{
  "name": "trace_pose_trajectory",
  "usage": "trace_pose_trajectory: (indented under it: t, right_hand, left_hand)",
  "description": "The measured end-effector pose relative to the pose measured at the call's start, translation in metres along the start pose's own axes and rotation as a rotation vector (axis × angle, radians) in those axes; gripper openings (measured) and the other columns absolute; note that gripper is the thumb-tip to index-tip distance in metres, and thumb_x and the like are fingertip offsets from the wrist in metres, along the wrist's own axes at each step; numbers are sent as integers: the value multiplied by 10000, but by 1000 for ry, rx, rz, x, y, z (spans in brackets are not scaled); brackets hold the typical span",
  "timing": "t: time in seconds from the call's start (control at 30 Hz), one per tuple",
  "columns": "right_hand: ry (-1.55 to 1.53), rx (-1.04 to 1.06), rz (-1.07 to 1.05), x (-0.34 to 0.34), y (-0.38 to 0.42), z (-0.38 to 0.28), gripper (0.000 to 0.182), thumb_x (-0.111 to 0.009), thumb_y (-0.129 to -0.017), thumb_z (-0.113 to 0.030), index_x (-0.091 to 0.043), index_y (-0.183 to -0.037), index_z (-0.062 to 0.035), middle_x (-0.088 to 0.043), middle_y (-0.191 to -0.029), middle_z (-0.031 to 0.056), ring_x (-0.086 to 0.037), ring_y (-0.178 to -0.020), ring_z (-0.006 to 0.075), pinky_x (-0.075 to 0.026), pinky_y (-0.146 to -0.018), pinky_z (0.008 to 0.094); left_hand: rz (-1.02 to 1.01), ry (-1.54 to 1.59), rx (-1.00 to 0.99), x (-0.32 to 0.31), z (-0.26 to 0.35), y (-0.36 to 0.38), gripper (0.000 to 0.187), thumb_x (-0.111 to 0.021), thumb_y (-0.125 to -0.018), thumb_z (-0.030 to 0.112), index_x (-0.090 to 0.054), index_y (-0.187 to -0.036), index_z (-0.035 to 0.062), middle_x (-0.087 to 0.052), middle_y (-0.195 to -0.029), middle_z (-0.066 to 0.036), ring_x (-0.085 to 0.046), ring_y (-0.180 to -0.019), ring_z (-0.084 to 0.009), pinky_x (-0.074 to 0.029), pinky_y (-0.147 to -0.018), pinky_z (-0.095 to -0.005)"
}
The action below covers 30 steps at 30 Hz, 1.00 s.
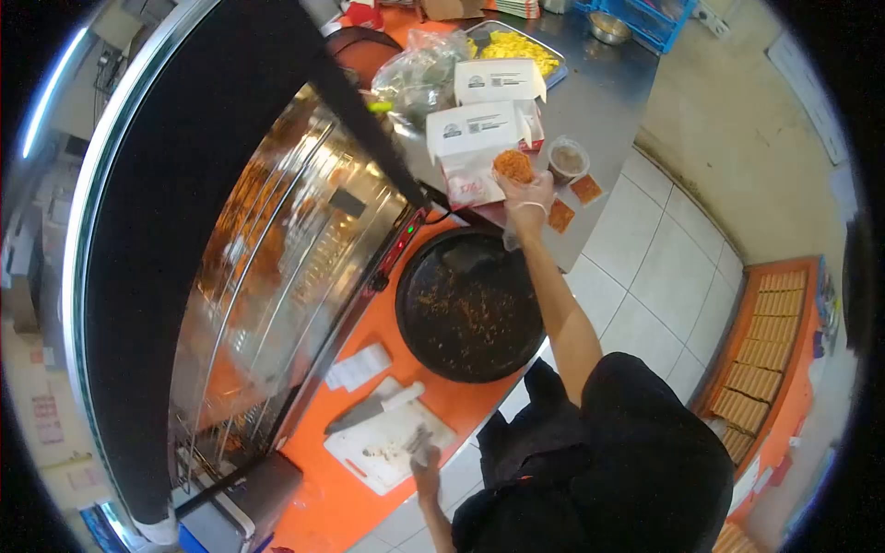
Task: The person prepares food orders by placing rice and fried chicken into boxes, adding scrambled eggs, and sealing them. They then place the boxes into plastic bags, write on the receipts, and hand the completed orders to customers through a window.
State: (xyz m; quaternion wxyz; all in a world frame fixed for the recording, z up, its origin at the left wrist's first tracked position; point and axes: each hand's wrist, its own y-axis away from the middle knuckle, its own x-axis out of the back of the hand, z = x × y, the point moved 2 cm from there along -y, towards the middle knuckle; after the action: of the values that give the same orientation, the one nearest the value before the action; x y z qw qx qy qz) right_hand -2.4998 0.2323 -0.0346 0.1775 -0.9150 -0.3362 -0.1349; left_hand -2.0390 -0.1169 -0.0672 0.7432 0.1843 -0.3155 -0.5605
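My right hand (528,198), in a clear plastic glove, reaches far out and is closed on a piece of fried chicken (513,166). The chicken is at the near edge of an open white takeaway box (475,134). Just beside this hand are a lidded clear cup of brown sauce (567,158) and two flat reddish sachets (560,216). My left hand (426,470) is low, by the edge of a white cutting board (359,453). Its fingers are closed round something greyish and blurred. A knife (369,410) with a white handle lies across the board.
A round black tray (470,313) with crumbs sits on the orange counter (309,502). Beside it stands a glass-fronted heated cabinet (267,258). Further off are a second white box (498,81), a plastic bag (419,78) and a tray of yellow food (516,51).
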Motion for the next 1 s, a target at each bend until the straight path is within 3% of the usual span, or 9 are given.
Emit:
trace_pose_trajectory:
  t: [0.1, 0.2, 0.3, 0.37, 0.5, 0.63, 0.7, 0.9, 1.0]
  right_hand:
    - [-353, -91, -79, -26, -29, 24, 678, -794, -734, -345, -522, -1178, 89, -653, -920, 192, -650, -908, 295, -503, -833, 381]
    - [689, 229, -486, -13, -30, 23, 539, -653, -843, -347, -516, -1173, 57, -570, -1182, 273, -536, -1177, 375, -437, -968, 462]
    - [788, 11, -819, 12, -107, -49, 547, -646, -852, -258, -479, -1289, 26, -496, -1290, 280, -484, -1228, 385, -410, -1011, 442]
    - [391, 507, -165, 4, -136, -27, 399, -646, -850, -259, -610, -1185, -44, -596, -1203, 202, -534, -1173, 355, -447, -975, 417]
    - [-131, 309, -434, -62, -199, 39, 336, -687, -784, -222, -668, -1080, -65, -648, -1113, 126, -565, -1117, 322, -450, -965, 431]
    - [393, 853, -874, -12, -134, 5, 369, -633, -684, -100, -676, -1046, -48, -631, -1115, 163, -565, -1081, 368, -457, -958, 425]
    - [120, 937, -636, 17, -100, 8, 353, -599, -673, -93, -671, -1016, -46, -635, -1033, 159, -576, -1030, 342, -455, -935, 420]
    - [560, -209, -913, -27, -153, 186, 420, -563, -943, -431, -573, -1176, -82, -599, -886, 93, -551, -746, 197, -477, -668, 331]
    - [176, 844, -333, -87, -179, 192, 363, -582, -964, -336, -582, -1168, -36, -621, -957, 110, -589, -803, 228, -529, -699, 350]
  left_hand:
    - [-118, -97, -55, -62, 58, -3, 347, -598, -927, 178, -578, -1208, -26, -595, -985, -45, -543, -871, -137, -455, -783, -290]
    - [-169, -78, -70, -91, 81, -18, 339, -596, -924, 165, -584, -1212, -13, -596, -935, -43, -543, -833, -132, -457, -756, -287]
    - [-115, -130, -117, -97, 90, -30, 325, -587, -914, 113, -585, -1216, -7, -579, -842, -23, -537, -773, -121, -455, -697, -284]
    - [-136, -147, -97, -94, 110, -33, 330, -584, -917, 109, -581, -1227, -5, -590, -873, -29, -543, -776, -122, -458, -705, -286]
    - [-89, -182, -57, -93, 109, -48, 342, -576, -922, 104, -571, -1246, -6, -601, -922, -43, -544, -795, -127, -459, -717, -291]
    - [-115, -210, 11, -111, 141, -52, 351, -584, -922, 119, -567, -1246, -15, -601, -970, -62, -541, -822, -139, -461, -730, -299]
    - [-102, -276, 27, -106, 128, -60, 358, -569, -931, 138, -560, -1252, -19, -622, -1031, -105, -569, -873, -185, -468, -792, -325]
    - [556, -343, -442, 8, 150, -69, 377, -521, -902, 39, -550, -1272, -27, -662, -1097, -178, -627, -1010, -277, -478, -905, -400]
    - [918, -378, -490, 58, 147, -53, 340, -567, -909, 122, -579, -1211, -34, -641, -1143, -177, -594, -1060, -297, -450, -928, -371]
